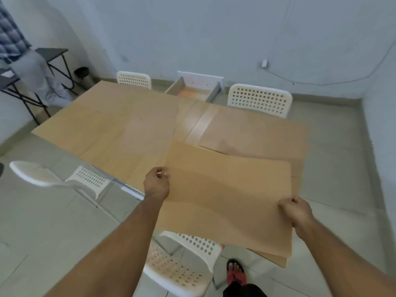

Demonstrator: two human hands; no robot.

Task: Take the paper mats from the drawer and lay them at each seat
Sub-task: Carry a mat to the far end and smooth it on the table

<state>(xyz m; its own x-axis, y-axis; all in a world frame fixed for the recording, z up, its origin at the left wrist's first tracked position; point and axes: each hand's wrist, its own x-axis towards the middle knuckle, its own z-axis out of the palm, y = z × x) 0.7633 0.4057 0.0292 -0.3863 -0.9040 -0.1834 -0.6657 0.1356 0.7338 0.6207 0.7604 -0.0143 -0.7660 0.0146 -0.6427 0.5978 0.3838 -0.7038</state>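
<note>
I hold a large brown paper mat [227,196] flat above the near right part of the wooden table [107,129]. My left hand [156,183] pinches its left edge and my right hand [296,212] grips its right edge. Another paper mat [257,133] lies flat on the table's far right, in front of a white chair [260,100]. A further brown sheet seems to cover the table's far left, hard to tell from the wood. The drawer [194,90] stands pulled out at the table's far side, between two chairs.
White perforated chairs stand at the far left [134,79], the near left [90,179] and right below the held mat [182,266]. My sandalled foot [235,272] is on the tiled floor. Black folding tables [53,58] and a dark bin [82,73] stand by the left wall.
</note>
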